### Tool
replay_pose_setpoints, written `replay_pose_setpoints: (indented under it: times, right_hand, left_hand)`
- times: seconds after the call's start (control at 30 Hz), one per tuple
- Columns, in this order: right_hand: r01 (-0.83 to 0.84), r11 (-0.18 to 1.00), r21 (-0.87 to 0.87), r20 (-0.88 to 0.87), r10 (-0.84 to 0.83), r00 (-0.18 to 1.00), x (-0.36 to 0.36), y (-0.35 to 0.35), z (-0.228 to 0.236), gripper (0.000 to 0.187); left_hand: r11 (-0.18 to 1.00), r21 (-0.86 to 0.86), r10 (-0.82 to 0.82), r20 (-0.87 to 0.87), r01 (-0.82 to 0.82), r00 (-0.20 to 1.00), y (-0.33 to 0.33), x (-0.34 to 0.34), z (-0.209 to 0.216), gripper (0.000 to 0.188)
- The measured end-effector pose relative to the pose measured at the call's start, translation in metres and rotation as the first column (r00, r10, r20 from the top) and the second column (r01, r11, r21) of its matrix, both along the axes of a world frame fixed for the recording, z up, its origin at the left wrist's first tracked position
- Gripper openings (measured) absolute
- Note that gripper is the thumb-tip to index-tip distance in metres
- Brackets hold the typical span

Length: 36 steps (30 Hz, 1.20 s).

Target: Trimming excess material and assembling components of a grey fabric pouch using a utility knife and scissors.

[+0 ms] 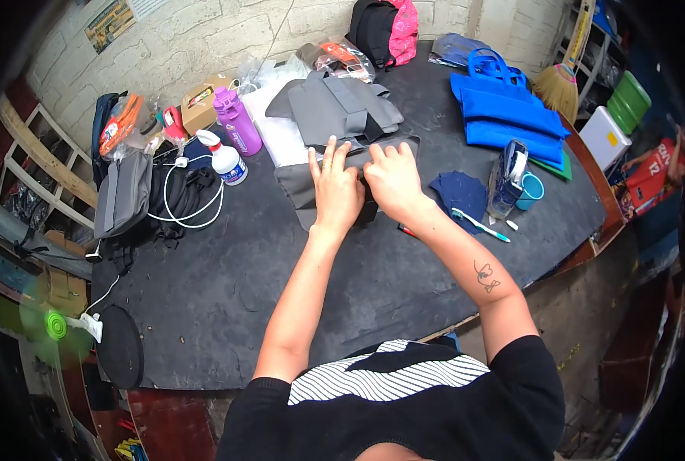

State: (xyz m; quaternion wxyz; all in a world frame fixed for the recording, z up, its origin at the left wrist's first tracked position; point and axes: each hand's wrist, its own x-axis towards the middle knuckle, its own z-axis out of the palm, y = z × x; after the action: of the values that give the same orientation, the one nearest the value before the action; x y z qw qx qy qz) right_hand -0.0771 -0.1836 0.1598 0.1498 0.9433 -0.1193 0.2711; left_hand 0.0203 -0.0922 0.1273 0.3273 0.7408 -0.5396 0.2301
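My left hand lies on a grey fabric piece, its fingers stretched out over the material. Close beside it, my right hand is closed with the fingers curled down; whatever they grip is hidden under the hand. Just beyond both hands, a stack of cut grey fabric pieces has a black strip on its near side. A small red-tipped object shows partly by my right wrist. To the right are dark blue fabric pieces and a toothbrush.
On the black tabletop at left stand a spray bottle, a purple bottle and a grey bag with a white cable. At right are a clear container, a light-blue cup and blue bags. A small fan is at left.
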Motion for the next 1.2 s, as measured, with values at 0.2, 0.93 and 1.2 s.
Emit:
replay_pose_setpoints:
  times: [0.2,0.93,1.2]
  right_hand:
    - [-0.029,0.999,-0.042,0.032,0.031,0.999,-0.001,-0.006,-0.006,0.005]
    - [-0.188,0.978,-0.092,-0.023,0.187,0.982,0.001,-0.017,-0.005,0.006]
    - [-0.228,0.730,0.645,0.580,-0.273,0.767,-0.024,-0.077,-0.048,0.074]
  left_hand:
    - [1.000,-0.024,0.004,0.012,-0.004,1.000,-0.001,0.001,-0.002,0.004]
    - [0.998,-0.010,-0.057,-0.052,0.056,0.997,0.004,0.005,0.002,0.001]
    - [0.735,-0.671,-0.225,-0.378,-0.098,0.898,0.025,0.038,0.004,0.017]
